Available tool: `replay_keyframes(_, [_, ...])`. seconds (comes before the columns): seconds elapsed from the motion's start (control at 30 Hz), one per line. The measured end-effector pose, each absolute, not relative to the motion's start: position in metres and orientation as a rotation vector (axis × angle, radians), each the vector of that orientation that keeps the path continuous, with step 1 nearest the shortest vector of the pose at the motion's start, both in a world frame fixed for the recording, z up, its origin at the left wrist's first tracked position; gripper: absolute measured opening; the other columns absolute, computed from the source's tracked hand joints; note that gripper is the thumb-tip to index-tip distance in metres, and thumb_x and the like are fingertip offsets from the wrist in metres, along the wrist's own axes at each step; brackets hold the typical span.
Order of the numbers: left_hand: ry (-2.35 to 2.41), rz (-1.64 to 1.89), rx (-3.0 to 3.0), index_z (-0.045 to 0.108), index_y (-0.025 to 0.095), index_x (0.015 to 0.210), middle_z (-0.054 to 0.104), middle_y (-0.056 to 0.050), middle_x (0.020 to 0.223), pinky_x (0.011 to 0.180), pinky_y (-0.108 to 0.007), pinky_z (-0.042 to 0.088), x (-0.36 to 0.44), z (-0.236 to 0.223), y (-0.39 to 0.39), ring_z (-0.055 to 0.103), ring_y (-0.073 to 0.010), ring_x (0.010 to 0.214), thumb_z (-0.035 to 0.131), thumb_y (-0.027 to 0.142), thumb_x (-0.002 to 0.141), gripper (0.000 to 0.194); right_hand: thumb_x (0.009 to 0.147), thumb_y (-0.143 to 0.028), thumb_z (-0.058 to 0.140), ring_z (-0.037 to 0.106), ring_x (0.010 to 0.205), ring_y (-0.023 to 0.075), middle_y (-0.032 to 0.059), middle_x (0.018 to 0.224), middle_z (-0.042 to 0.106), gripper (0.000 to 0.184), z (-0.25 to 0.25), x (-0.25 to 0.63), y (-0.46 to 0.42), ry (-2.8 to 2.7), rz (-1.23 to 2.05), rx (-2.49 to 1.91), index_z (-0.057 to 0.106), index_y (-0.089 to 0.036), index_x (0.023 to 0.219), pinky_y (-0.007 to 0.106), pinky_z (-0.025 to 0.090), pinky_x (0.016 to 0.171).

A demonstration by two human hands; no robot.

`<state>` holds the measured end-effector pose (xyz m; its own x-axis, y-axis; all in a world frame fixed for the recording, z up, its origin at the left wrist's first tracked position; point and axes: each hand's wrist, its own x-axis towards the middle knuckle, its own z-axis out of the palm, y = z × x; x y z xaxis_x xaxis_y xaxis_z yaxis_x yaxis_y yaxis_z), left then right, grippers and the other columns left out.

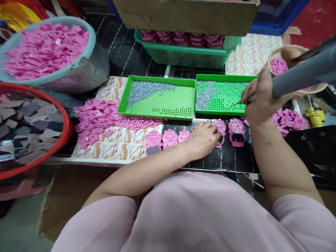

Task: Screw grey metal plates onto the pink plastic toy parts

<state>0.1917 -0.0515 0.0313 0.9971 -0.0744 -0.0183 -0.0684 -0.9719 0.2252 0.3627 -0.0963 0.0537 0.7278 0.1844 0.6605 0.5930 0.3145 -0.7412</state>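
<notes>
My right hand [262,96] is wrapped round a grey electric screwdriver [301,71], its thin bit pointing left over the right green tray [223,111]. Small silver screws [204,94] lie in that tray. My left hand [203,140] is low on the table, its curled fingers holding a pink plastic casing [222,126] and partly hiding it. To its right lies another pink casing [237,131] with a black piece on it. Several more pink casings [169,137] stand in a row to the left, one with a grey piece at its lower end.
A left green tray [157,113] holds more screws. Loose pink parts [97,117] are heaped beside it. At left stand a blue-green basket [91,66] of pink parts and a red basket [68,129] of grey pieces. A green crate [183,57] is behind the trays.
</notes>
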Motion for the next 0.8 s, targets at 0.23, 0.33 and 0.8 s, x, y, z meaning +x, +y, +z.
replay_keyframes(0.23, [-0.114,-0.006,2.925,0.067,0.015,0.108,0.066,-0.009,0.103,0.082,-0.037,0.039,0.189,0.030,-0.052,0.057,-0.0249,0.098,0.053,0.026,0.093,0.022,0.082,-0.070,0.055,0.031,0.033,0.0113,-0.0096,0.050,0.034,0.054,0.047,0.360,-0.083,-0.780,-0.304,-1.357,0.040,-0.032,0.116,0.030,0.030,0.036])
replay_keyframes(0.33, [-0.123,0.030,2.918,0.066,0.015,0.108,0.066,-0.009,0.101,0.082,-0.037,0.040,0.189,0.028,-0.052,0.057,-0.0246,0.096,0.055,0.025,0.092,0.022,0.083,-0.074,0.049,0.033,0.036,0.0122,-0.0078,0.052,0.035,0.051,0.043,0.363,-0.085,-0.775,-0.285,-1.474,0.040,-0.033,0.112,0.031,0.032,0.040])
replay_keyframes(0.8, [-0.101,0.057,2.890,0.068,0.014,0.106,0.066,-0.010,0.101,0.082,-0.037,0.041,0.192,0.022,-0.053,0.057,-0.0249,0.097,0.054,0.025,0.093,0.023,0.076,-0.073,0.058,0.032,0.033,0.0101,-0.0055,0.043,0.025,0.062,0.089,0.332,-0.117,-0.774,-0.163,-1.203,0.030,-0.024,0.051,0.029,0.028,0.031])
